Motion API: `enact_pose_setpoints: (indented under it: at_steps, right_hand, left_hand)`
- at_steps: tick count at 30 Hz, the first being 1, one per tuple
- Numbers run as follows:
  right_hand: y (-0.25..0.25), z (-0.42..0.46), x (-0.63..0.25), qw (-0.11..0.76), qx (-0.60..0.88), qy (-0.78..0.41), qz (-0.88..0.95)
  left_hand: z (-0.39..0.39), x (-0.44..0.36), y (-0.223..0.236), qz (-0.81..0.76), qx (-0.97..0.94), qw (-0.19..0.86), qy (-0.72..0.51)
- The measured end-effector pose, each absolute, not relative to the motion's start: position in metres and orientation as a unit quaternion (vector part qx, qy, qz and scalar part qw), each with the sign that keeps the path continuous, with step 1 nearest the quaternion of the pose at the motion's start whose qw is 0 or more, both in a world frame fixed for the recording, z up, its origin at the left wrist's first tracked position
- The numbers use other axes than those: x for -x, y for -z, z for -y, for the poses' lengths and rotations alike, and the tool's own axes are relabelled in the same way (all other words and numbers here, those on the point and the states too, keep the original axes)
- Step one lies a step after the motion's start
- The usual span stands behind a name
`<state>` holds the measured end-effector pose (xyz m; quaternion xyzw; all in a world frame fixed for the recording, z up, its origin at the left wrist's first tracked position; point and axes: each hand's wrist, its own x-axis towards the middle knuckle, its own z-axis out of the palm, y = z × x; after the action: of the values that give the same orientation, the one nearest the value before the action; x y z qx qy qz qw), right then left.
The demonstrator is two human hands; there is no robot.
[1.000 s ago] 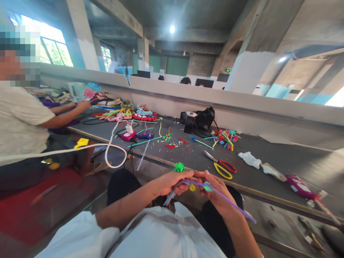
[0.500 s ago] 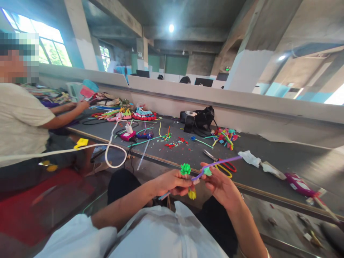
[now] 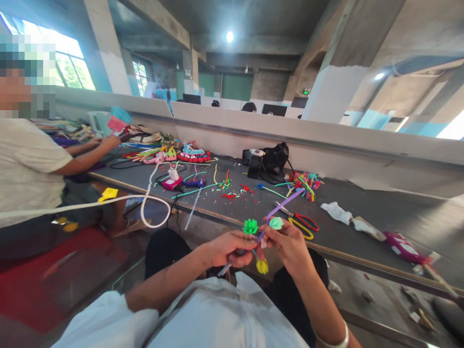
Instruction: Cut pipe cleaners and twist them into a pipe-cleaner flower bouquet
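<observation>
My left hand (image 3: pixel 227 249) is closed around a small bunch of pipe-cleaner stems over my lap. A green flower (image 3: pixel 250 226) stands up from the bunch and a yellow flower (image 3: pixel 262 266) hangs below it. My right hand (image 3: pixel 288 244) pinches a purple pipe cleaner (image 3: pixel 281 207) that slants up and to the right, with a pale green flower (image 3: pixel 276 223) at my fingertips. Both hands meet just in front of the dark table's (image 3: pixel 362 227) near edge.
Red-and-yellow scissors (image 3: pixel 300 223) lie on the table just beyond my hands. Farther back are loose pipe cleaners (image 3: pixel 304 184), a black bag (image 3: pixel 273 159), a glue gun (image 3: pixel 174 180) with a white cable (image 3: pixel 152 212), and crumpled cloth (image 3: pixel 335 211). Another person (image 3: pixel 32 164) sits at left.
The purple pipe cleaner swung from pointing down-right to pointing up-right. My right hand turned and rose, bringing the pale green flower beside the green one. The yellow flower dropped below my left hand.
</observation>
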<state>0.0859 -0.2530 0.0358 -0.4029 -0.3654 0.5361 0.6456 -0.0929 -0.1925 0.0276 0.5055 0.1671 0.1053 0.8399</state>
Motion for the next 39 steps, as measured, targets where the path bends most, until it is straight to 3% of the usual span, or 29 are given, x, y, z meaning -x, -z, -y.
enact_pose_setpoints:
  at_steps: [6,8,11,13,15,19,28,34,39]
  right_hand:
    - [-0.038,0.243,-0.084,0.660,0.406,-0.515,0.366]
    - [-0.036,0.239,-0.085,0.668,0.407,-0.509,0.358]
    - [-0.033,0.234,-0.083,0.676,0.410,-0.505,0.346]
    - [-0.031,0.232,-0.078,0.677,0.410,-0.507,0.342]
    - [-0.029,0.231,-0.071,0.673,0.407,-0.513,0.344]
    - [-0.027,0.233,-0.060,0.671,0.398,-0.515,0.355]
    - [-0.020,0.239,-0.061,0.675,0.390,-0.529,0.334]
    - [-0.022,0.241,-0.058,0.678,0.367,-0.548,0.324]
    - [-0.023,0.249,-0.063,0.666,0.373,-0.545,0.346]
  left_hand:
    - [0.182,0.103,-0.016,-0.213,-0.537,0.797,-0.176]
    - [0.181,0.109,-0.010,-0.303,-0.584,0.696,-0.287]
    - [0.188,0.115,-0.009,-0.402,-0.643,0.444,-0.477]
    - [0.199,0.116,-0.014,-0.373,-0.689,0.324,-0.531]
    - [0.208,0.111,-0.022,-0.308,-0.754,0.289,-0.503]
    - [0.210,0.093,-0.031,-0.286,-0.781,0.323,-0.452]
    - [0.192,0.073,-0.032,-0.304,-0.691,0.516,-0.404]
    - [0.186,0.076,-0.028,-0.276,-0.558,0.678,-0.390]
    - [0.183,0.073,-0.021,-0.257,-0.461,0.754,-0.392]
